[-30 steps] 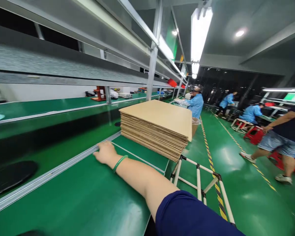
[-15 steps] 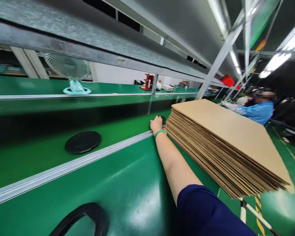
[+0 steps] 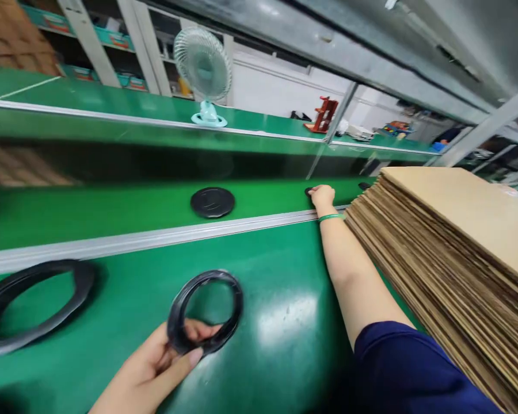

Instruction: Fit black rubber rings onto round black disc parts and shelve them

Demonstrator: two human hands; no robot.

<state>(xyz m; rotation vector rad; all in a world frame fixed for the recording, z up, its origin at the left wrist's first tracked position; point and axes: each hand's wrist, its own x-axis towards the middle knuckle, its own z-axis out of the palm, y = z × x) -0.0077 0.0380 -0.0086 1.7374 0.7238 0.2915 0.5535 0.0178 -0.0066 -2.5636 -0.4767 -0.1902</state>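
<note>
Black, head view: one ring [image 3: 236, 305] pinched in left hand [image 3: 153, 368] over desk [image 3: 280, 259], second ring [image 3: 83, 282] lying leftward; one disc [image 3: 213, 202] beyond rail [image 3: 259, 223]. Right hand [image 3: 323, 197] at one dark piece [image 3: 308, 191], grip cannot be told. Teal bins [image 3: 113, 38] behind, contents blurred.

L hand [image 3: 153, 365] now in view, holding blk ring [image 3: 237, 302]; R hand [image 3: 323, 196] moved off metal rail [image 3: 250, 226] to sm. dark thing [image 3: 308, 191] behind.
</note>
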